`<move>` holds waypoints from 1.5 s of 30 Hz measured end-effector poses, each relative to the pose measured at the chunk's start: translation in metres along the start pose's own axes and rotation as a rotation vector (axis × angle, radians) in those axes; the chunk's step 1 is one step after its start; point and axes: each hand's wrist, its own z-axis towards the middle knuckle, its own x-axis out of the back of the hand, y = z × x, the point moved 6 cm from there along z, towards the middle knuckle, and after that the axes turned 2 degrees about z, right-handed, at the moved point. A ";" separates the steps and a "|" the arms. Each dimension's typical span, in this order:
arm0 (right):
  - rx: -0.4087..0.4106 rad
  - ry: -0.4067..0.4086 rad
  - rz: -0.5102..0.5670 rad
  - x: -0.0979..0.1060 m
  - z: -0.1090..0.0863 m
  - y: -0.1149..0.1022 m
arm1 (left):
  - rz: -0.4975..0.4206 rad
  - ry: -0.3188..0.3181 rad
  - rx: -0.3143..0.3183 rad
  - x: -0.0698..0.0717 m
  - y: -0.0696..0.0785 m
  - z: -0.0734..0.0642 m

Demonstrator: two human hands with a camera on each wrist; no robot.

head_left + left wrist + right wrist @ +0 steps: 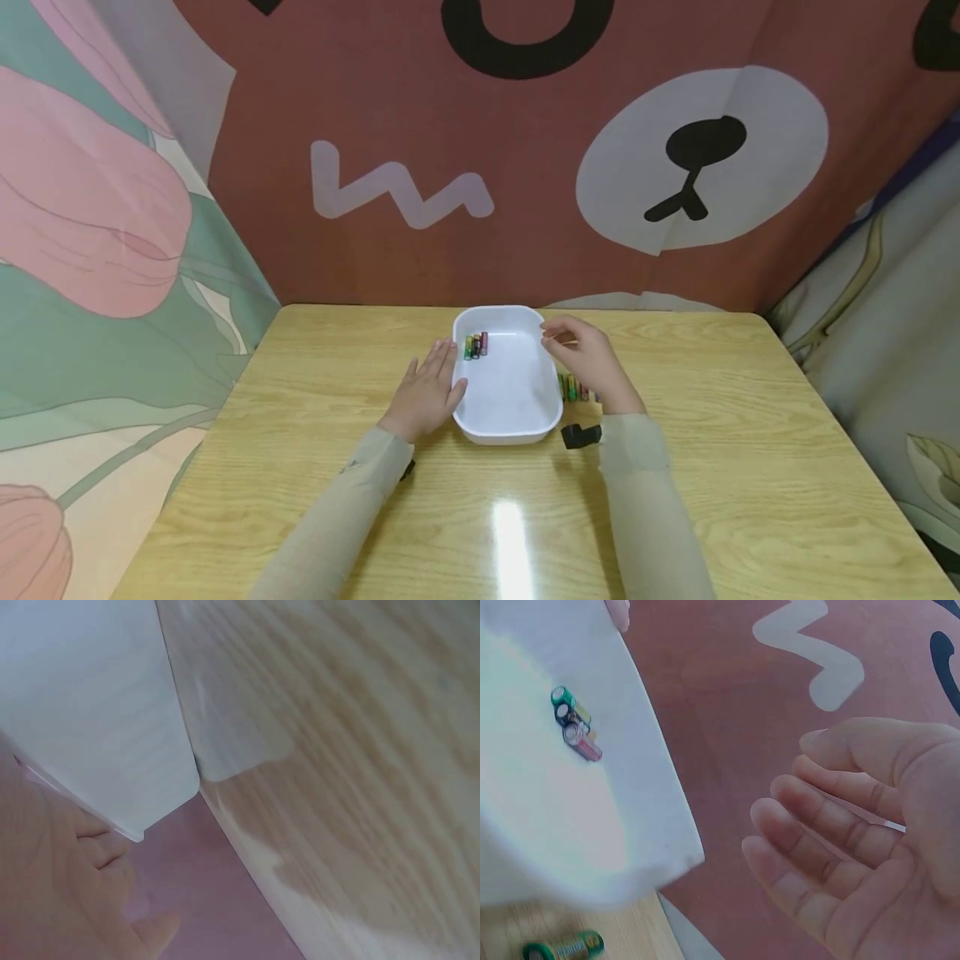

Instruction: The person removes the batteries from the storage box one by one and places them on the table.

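Observation:
A white plastic tray (pixel 507 417) stands on the table. Inside it, by the left wall, three batteries (pixel 476 346) lie side by side: one green, one dark, one pinkish red. My left hand (pixel 424 397) rests along the tray's left rim with straight fingers; in the left wrist view its fingers (pixel 97 851) lie against the rim. Over the tray's right rim hovers my right hand (pixel 588 354). The right wrist view shows its palm and loosely bent fingers (pixel 802 862) holding nothing. Several more batteries (pixel 572 387) lie on the table to the tray's right, partly hidden below this hand.
The wooden table (pixel 315 467) ends at the back against a brown curtain (pixel 405 267) printed with a bear face. Patterned cloth hangs along both sides. Black wrist camera mounts (pixel 581 436) show at both cuffs.

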 end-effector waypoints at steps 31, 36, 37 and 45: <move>-0.081 0.029 0.094 -0.040 0.056 -0.004 | -0.006 0.002 0.003 -0.002 -0.005 0.003; -0.108 0.025 0.126 -0.046 0.061 -0.001 | -0.012 -0.004 0.011 -0.001 -0.004 0.003; -0.113 0.022 0.133 -0.048 0.062 0.000 | -0.013 -0.006 0.013 -0.001 -0.004 0.002; -0.214 0.038 0.306 -0.060 0.069 0.019 | -0.024 0.000 0.010 -0.001 -0.003 0.001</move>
